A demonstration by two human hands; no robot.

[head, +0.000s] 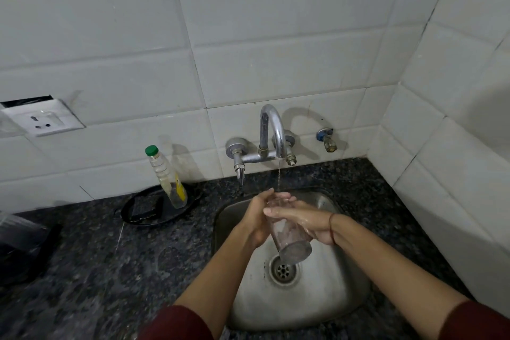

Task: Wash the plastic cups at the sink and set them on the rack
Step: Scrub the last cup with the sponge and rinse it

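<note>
Around the grip spreads the dark stone counter [96,257], and directly under it lies the steel sink [317,301], so a dropped cup would probably land in the basin rather than on the floor. Between the palms sits the clear plastic cup [288,237], tilted, its lower end hanging just above the drain [283,270]. The right hand [303,222] grasps it with fingers wrapped across the front. The left hand [258,219] presses flat against the opposite side, fingers straight. Both look wet, so the likeliest failure is a slip: a smooth wall squeezed between slick palms could squirt downward out of hold. Above the grip, the tap [271,130] lets down a thin stream [279,176] that meets the fingertips and not clearly the cup's inside, so the rinse may fall short. No rack shows on either side of the hands, and carrying a dripping cup to it risks wetting the counter.
</note>
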